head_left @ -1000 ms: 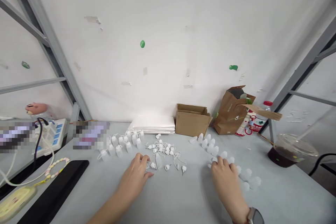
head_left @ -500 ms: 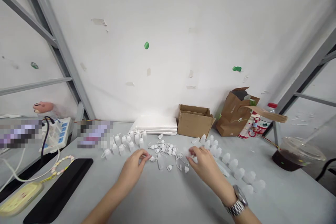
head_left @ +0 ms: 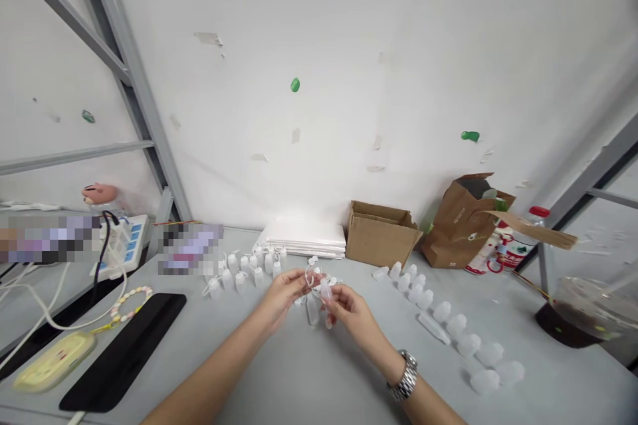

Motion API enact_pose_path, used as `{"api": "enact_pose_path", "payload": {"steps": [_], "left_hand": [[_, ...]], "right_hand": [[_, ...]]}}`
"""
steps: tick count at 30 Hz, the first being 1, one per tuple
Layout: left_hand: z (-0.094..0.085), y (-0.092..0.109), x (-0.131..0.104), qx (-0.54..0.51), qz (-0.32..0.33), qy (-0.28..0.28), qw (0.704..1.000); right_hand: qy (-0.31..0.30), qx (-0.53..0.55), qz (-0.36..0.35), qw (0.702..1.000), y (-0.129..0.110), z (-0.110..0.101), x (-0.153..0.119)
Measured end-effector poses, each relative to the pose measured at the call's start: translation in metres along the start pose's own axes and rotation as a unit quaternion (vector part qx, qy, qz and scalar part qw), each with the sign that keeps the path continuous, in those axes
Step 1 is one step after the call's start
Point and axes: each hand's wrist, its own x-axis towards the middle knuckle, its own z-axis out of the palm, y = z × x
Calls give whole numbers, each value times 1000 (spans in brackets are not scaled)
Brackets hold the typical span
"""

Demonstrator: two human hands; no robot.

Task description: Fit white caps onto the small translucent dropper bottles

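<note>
In the middle of the table my two hands meet over a pile of white caps with cord loops (head_left: 313,260), covering much of it. My left hand (head_left: 284,293) pinches a white corded cap (head_left: 309,277). Closed around a small translucent bottle (head_left: 326,290), my right hand (head_left: 353,312) holds it tilted beside that cap; whether they touch I cannot tell. A similar bottle (head_left: 312,311) lies just below the hands. Several capped bottles (head_left: 240,283) stand at the left. On the right are rows of uncapped translucent bottles (head_left: 442,311).
A stack of white sheets (head_left: 302,239), an open cardboard box (head_left: 381,239) and a brown paper bag (head_left: 451,226) stand along the wall. At right is a plastic cup of dark drink (head_left: 573,325). A black pad (head_left: 124,352), a yellow case (head_left: 54,362) and a power strip (head_left: 132,242) lie left.
My hands have come together over the cap pile from either side. The right hand now shows a bottle in its fingers, next to the cap in the left. The view has shifted slightly left.
</note>
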Motion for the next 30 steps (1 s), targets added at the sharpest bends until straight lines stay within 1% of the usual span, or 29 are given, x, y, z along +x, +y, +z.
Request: {"api": "enact_pose_path", "payload": {"steps": [5,8,11,13,16,20,25,28,30], "left_hand": [[2,-5,-1,21,22,29,999],[5,-7,-3,25,29,29,999],[8,-5,-6,25,23,16,999],[9,-3,-8,20,6,13,1000],[12,-2,-10,5,-5,29,1000],[13,-4,-12,6,10,52,999],[11,-8,-11,2,-2,27,1000],[11,-9,-12,-23,-10,0,1000],[12,-8,-13,-20,-13,-16,1000]], "right_hand": [[-22,6,19,1000,-9,2,-1],[-20,11,20,1000,-10,3,-2],[-30,18,18,999,-8,4,-5],[-39,16,15,999,-6,6,-7],[-42,14,13,999,-4,9,-9],[-32,24,16,999,-4,13,-10],[-14,30,24,999,-6,13,-9],[15,17,33,999,-4,12,-6],[41,5,33,999,-1,11,-5]]}}
